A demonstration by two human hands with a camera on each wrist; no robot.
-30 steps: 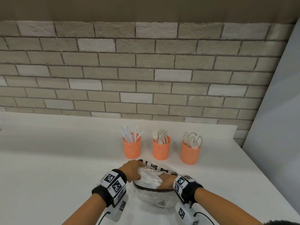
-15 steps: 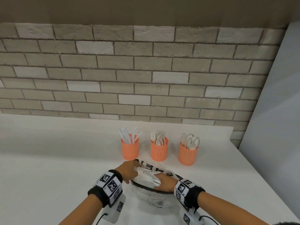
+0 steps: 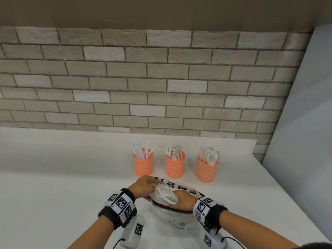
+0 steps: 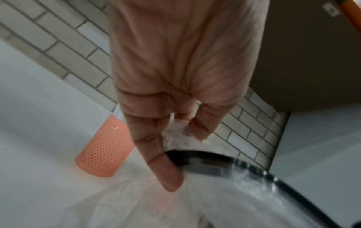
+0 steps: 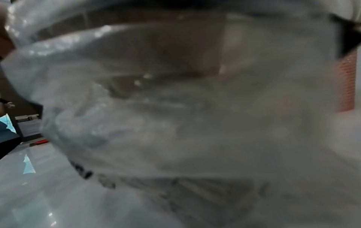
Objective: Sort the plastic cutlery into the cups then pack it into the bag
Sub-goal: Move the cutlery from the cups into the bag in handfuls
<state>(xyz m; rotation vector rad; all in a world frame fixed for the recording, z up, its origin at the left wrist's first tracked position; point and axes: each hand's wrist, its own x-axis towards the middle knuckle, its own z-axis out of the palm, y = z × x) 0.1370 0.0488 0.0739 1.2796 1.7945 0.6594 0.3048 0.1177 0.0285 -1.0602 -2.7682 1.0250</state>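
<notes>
Three orange mesh cups stand in a row: knives (image 3: 143, 159), forks (image 3: 175, 161) and spoons (image 3: 207, 165). In front of them lies a clear plastic bag (image 3: 173, 219) with a black rim and printed letters. My left hand (image 3: 145, 186) pinches the bag's edge at its left side; in the left wrist view the left hand (image 4: 176, 131) nips the film just above the black rim (image 4: 215, 163). My right hand (image 3: 183, 200) grips a bundle of white plastic cutlery (image 3: 166, 194) at the bag's mouth. The bag film (image 5: 175, 115) fills the right wrist view and hides the right hand.
The white counter (image 3: 62, 186) runs back to a brick wall (image 3: 143, 78). A grey panel (image 3: 305, 123) closes off the right side, and the counter's right edge passes close to the spoon cup. The knife cup (image 4: 103, 151) stands just beyond my left fingers.
Both hands have stayed at the bag's mouth. The left hand has shifted slightly along the rim, and the right hand with the cutlery has slid a little further into the opening.
</notes>
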